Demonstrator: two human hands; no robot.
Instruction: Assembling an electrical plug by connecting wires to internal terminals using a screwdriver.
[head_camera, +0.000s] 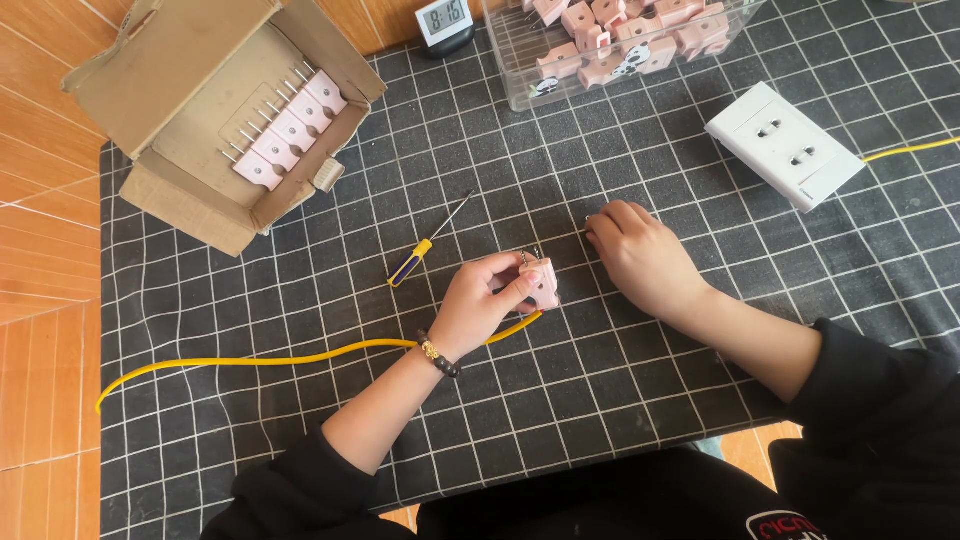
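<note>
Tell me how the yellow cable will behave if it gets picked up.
The yellow cable probably flops: it lies in loose curves across the mat. It looks thin, so likely light. One end runs to the pink plug in the left hand, so lifting may tug that.

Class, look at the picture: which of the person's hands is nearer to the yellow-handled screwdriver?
Left. The left hand lies just right of the screwdriver, holding a pink plug; the right hand rests farther right, beyond that plug.

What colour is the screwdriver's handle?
Yellow and dark blue; the screwdriver lies on the checked mat, shown in the head view.
</note>
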